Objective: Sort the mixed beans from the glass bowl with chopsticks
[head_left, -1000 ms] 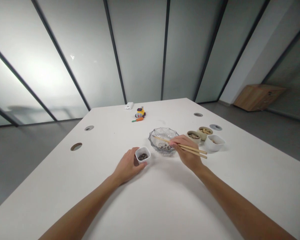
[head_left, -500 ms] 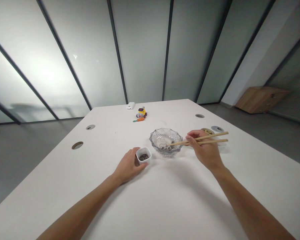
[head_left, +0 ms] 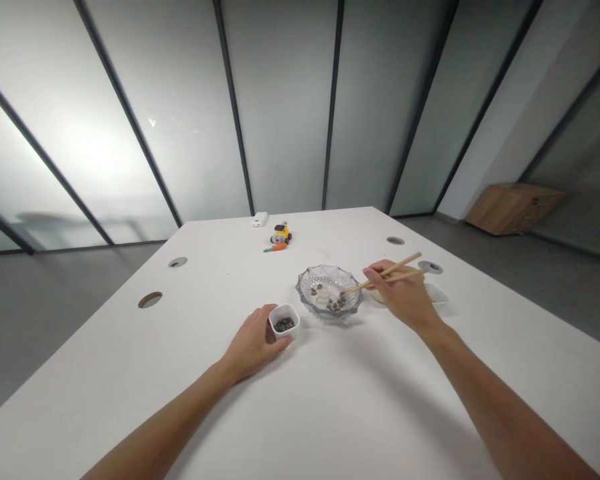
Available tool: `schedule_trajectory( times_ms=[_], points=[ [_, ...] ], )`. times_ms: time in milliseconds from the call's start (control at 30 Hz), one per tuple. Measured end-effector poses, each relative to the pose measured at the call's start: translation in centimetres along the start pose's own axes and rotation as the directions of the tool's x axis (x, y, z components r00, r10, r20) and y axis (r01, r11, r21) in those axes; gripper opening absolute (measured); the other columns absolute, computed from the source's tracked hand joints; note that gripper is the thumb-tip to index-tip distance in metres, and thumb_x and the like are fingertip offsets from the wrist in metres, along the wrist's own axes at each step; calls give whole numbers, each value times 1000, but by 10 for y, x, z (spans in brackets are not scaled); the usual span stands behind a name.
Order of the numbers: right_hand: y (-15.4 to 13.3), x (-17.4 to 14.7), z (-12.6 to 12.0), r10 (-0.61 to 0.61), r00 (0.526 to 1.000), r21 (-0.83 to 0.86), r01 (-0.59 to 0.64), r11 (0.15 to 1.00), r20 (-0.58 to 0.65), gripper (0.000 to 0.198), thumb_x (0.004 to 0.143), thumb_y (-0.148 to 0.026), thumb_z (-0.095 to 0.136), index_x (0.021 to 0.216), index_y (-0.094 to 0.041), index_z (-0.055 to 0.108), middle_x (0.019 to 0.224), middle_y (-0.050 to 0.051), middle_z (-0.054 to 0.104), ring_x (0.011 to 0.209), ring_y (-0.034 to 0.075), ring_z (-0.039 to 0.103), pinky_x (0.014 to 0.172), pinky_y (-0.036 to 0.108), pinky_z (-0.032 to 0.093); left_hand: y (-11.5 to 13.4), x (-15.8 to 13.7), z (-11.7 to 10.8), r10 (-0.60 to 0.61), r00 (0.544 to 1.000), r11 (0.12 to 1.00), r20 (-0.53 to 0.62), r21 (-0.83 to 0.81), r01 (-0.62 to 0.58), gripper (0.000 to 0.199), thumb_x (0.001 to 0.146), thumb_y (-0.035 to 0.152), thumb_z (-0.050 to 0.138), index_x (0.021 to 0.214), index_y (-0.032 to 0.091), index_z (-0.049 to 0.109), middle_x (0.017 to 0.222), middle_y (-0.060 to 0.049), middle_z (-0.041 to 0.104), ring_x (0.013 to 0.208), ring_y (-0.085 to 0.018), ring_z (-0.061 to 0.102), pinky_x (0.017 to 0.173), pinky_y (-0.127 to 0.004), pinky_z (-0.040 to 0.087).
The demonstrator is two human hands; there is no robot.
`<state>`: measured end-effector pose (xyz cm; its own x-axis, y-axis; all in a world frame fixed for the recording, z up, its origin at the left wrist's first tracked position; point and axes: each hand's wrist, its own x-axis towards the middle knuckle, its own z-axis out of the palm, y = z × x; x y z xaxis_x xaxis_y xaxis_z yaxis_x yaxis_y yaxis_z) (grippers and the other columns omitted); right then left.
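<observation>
My left hand [head_left: 256, 340] is curled round a small white square cup [head_left: 284, 311] that stands on the table, with dark speckled beans [head_left: 284, 325] inside it. In my right hand [head_left: 397, 293] is a pair of wooden chopsticks [head_left: 403, 267], gripped near their middle. Their tips reach into a clear cut-glass bowl [head_left: 304, 301], close to a cluster of the same dark bean-like pieces [head_left: 337, 303]. A few more pieces lie at the bowl's left inner side. Whether the tips pinch a piece is too small to tell.
Behind my right hand a pale dish [head_left: 437, 297] is partly hidden. Further back on the white table [head_left: 205, 400] are a yellow toy vehicle [head_left: 281, 233], a toy carrot [head_left: 276, 247] and a white box-like item [head_left: 259, 219]. Round cable holes [head_left: 150, 300] pierce the tabletop.
The chopsticks have turned, their back ends swinging up and inward while the tips shift slightly right in the bowl. My left hand still holds the cup. The view has tilted slightly.
</observation>
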<state>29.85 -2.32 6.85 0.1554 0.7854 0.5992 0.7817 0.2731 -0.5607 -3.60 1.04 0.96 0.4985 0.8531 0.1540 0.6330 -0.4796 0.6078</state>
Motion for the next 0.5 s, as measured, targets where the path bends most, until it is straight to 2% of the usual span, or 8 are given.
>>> schedule_trajectory(
  times_ms=[100, 167, 267, 333, 433, 500],
  points=[
    [-2, 10, -2, 51, 984, -13, -50, 999, 172, 33, 97, -48, 56, 79, -25, 69, 63, 0, 71, 60, 19, 66, 60, 30, 48, 0, 0, 0, 6, 1000, 1000, -10, -6, -6, 47, 86, 44, 71, 126, 21, 59, 116, -9, 68, 104, -28, 63, 92, -40, 49],
    [-4, 9, 5, 28, 975, 55, -41, 998, 220, 31, 95, -50, 59, 81, -26, 72, 70, 1, 74, 64, 20, 69, 62, 31, 50, 1, 0, 0, 2, 1000, 1000, -16, -7, -2, 48, 86, 44, 71, 126, 21, 59, 116, -9, 68, 104, -28, 63, 92, -40, 49],
    [-3, 2, 17, -61, 990, 154, 41, 987, 128, 32, 93, -52, 62, 82, -24, 74, 84, 5, 77, 76, 22, 71, 68, 32, 53, 2, 0, 0, -11, 1000, 1000, -15, -13, 10, 46, 86, 42, 71, 125, 21, 60, 113, -9, 69, 100, -27, 64, 88, -39, 50],
    [0, -2, 19, -75, 997, 154, 71, 986, 23, 35, 94, -53, 60, 80, -23, 73, 82, 6, 76, 76, 22, 71, 69, 33, 54, 3, 0, 0, -11, 1000, 1000, -14, -22, 11, 46, 85, 41, 72, 125, 21, 60, 113, -8, 69, 99, -26, 64, 88, -38, 50],
    [5, -4, 14, 30, 995, 139, -16, 990, -97, 36, 94, -53, 58, 81, -22, 70, 73, 5, 74, 70, 22, 71, 64, 32, 54, 4, 0, 0, -12, 1000, 1000, -21, -21, 11, 46, 85, 41, 72, 124, 21, 60, 113, -8, 70, 98, -26, 64, 87, -38, 50],
    [7, -3, 12, 136, 988, 180, -121, 976, -73, 35, 94, -54, 58, 84, -22, 69, 67, 3, 72, 66, 21, 71, 60, 30, 54, 4, 0, 1, -19, 1000, 1000, -17, -14, 18, 46, 85, 42, 71, 124, 22, 60, 111, -8, 70, 97, -26, 64, 87, -38, 50]
  ],
)
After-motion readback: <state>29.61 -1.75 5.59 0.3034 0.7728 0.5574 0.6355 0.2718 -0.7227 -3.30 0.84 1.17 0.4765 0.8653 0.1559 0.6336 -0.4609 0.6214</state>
